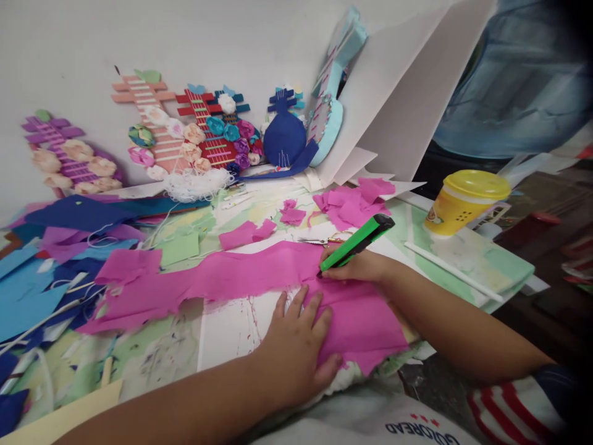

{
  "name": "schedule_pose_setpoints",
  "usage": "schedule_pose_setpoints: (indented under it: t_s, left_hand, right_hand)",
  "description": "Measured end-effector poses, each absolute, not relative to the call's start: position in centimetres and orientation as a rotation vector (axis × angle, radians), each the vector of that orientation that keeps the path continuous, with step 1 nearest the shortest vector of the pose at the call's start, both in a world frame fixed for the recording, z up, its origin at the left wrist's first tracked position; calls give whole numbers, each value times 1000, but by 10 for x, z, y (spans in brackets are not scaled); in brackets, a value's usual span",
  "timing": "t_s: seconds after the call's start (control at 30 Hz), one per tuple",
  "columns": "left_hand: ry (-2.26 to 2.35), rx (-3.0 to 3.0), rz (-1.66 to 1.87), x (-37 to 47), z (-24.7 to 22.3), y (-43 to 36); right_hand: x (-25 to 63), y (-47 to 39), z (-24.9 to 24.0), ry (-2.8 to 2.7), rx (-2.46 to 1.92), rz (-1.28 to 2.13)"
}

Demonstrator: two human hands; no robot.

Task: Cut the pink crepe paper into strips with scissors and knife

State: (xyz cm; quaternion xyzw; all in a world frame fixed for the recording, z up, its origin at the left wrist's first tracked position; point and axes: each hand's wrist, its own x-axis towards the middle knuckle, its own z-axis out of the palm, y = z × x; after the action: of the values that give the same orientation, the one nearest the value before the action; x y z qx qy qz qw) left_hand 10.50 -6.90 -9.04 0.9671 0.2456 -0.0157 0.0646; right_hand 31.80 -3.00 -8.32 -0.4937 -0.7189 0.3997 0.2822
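Note:
A long, ragged-edged strip of magenta crepe paper [250, 269] stretches across the table over a white sheet [231, 337]. My left hand [299, 340] lies flat with fingers spread, pressing on the white sheet and the paper's near edge. In my right hand [349, 267] is a green and black marker [354, 245], tilted, its dark tip down at the magenta paper. Just behind that hand lie small scissors [324, 240], partly hidden by the marker and hand. Crumpled magenta scraps [354, 204] sit farther back.
Blue and purple paper scraps [78, 216] with white cords cover the left side. Decorated guitar-shaped crafts [285, 136] lean against the wall, near a tangle of white string [197, 184]. At right are a yellow lidded cup [466, 204], a white stick [454, 272] and a large blue water bottle [523, 80].

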Motion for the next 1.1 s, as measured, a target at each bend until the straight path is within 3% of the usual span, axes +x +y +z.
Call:
schedule_pose_setpoints:
  t_s: [0.33,0.67,0.9,1.1]
  left_hand:
    - [680,2942,-76,104,-89,-67]
    - [680,2908,-90,106,-87,-67]
    - [678,2900,-104,106,-85,-66]
    - [702,2907,-81,108,-88,-66]
  right_hand:
    - [322,-27,-87,-1730,-1342,1227]
    - [318,-29,-90,-1969,-1348,969]
    - [323,-28,-79,-1854,-1320,1218]
    - [324,-29,-83,-1892,-1302,1165]
